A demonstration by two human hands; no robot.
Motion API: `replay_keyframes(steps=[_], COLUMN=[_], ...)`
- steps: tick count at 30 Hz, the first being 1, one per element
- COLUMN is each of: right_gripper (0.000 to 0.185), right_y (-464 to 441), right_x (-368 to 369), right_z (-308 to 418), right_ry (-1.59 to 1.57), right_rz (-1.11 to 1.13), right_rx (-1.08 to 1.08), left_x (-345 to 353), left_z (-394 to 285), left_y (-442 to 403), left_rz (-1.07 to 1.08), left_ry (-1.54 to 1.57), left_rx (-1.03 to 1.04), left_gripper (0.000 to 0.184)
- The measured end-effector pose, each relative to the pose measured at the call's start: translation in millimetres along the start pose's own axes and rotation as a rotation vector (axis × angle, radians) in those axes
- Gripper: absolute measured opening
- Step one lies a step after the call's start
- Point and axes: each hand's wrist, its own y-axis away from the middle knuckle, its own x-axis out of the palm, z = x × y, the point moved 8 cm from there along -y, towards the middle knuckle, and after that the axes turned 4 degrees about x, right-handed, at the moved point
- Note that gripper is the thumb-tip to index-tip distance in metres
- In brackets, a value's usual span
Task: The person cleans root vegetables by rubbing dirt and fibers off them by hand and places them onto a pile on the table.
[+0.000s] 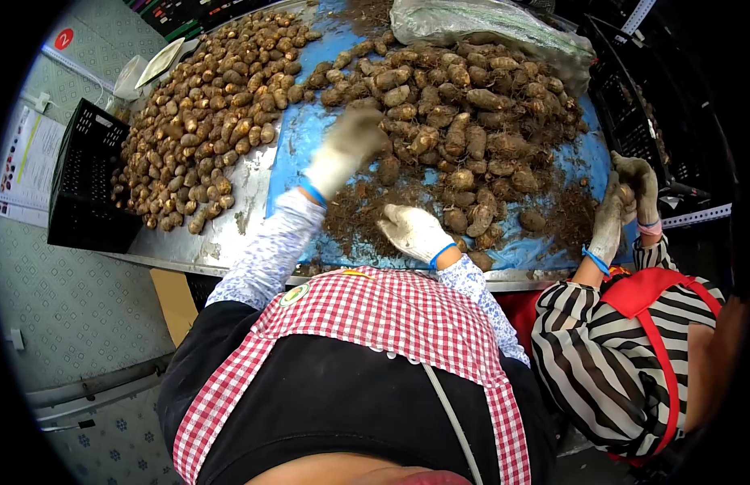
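Observation:
Both my hands wear pale, soiled gloves with blue bands at the wrists. Smeared by motion, my left hand [346,147] is over the left edge of a big heap of rough brown tubers [480,101]; its fingers and anything in them are unclear. Closer to my apron, my right hand [414,232] has its fingers curled together above loose dirt and root scraps [350,222]. Whatever it may hold is hidden. Beyond my left hand lies a spread pile of smaller, cleaner tubers [217,121] on the metal tabletop [257,174].
Blue sheeting [298,153] lies beneath the heap. A black crate [92,174] stands at the left edge, and more crates [625,97] at the right. A plastic bag [488,32] lies behind the heap. At right, a co-worker's gloved hands [617,198] hold a tuber.

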Motion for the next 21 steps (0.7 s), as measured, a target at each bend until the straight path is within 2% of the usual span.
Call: replay_keyframes(steps=[1,2,4,8,9,10,11,12,13,15,16,17,18,19,20,21], right_gripper=[0.032,0.032,0.031,0.031,0.024,0.023,0.023,0.022,0.022,0.021,0.025,0.027,0.026,0.025,0.024,0.023], right_y=[3.4,5.2,9.4,10.8,10.8,10.9,10.8,11.1,12.7,20.5,29.1,20.2,17.2,15.3,14.6,16.0], right_x=[-9.4,-15.0,-20.3,-23.0,-24.9,-37.0,-50.0,-62.5,-74.5,-95.4,-105.3,-102.2,-102.0,-100.5,-97.8,-91.9], right_z=[4.5,4.4,2.9,-4.9,-8.2,-11.9,-18.4,-26.1,-34.3,-50.1,-39.6,-37.0,-13.7,9.9,33.1,34.2], right_ry=[0.01,0.017,0.03,-0.045,-0.055,-0.13,-0.206,-0.282,-0.359,-0.52,-0.169,-0.345,-0.205,-0.062,0.074,0.101], right_rz=[0.008,0.023,0.057,-0.039,-0.036,-0.17,-0.304,-0.433,-0.558,-0.812,-0.854,-0.838,-0.841,-0.851,-0.869,-0.884], right_rx=[-0.003,0.023,0.078,0.034,0.1,0.109,0.114,0.114,0.112,0.106,0.15,0.086,-0.013,-0.114,-0.214,-0.215], left_x=[17.7,50.0,55.3,63.2,62.2,61.8,53.2,67.4,88.6,61.6,46.0,55.4,53.8,55.6,59.1,60.0], left_z=[-47.7,-52.1,-72.8,-64.7,-56.0,-49.6,-44.9,-12.8,11.2,-5.7,-22.7,-22.2,-36.8,-28.1,-48.0,-26.2], left_y=[10.2,4.8,-7.8,-32.3,-34.1,-34.4,-32.0,-34.5,-46.7,-12.1,9.5,26.2,45.2,60.6,67.3,70.0], left_rz=[0.225,0.272,-0.01,-0.034,0.064,0.161,0.137,0.208,0.377,0.345,0.259,0.445,0.638,0.429,0.716,0.584], left_ry=[0.282,0.016,-0.287,-0.324,-0.15,0.023,0.173,0.419,0.838,1.549,1.47,1.568,1.66,1.48,1.795,1.244], left_rx=[-0.158,-0.009,0.074,0.112,0.03,-0.055,-0.189,-0.381,-0.167,-0.191,-0.442,-0.495,-0.55,-0.74,-0.645,-0.5], left_gripper=[0.041,0.047,0.046,0.037,0.036,0.035,0.032,0.029,0.028,0.028,0.031,0.034,0.036,0.038,0.038,0.036])
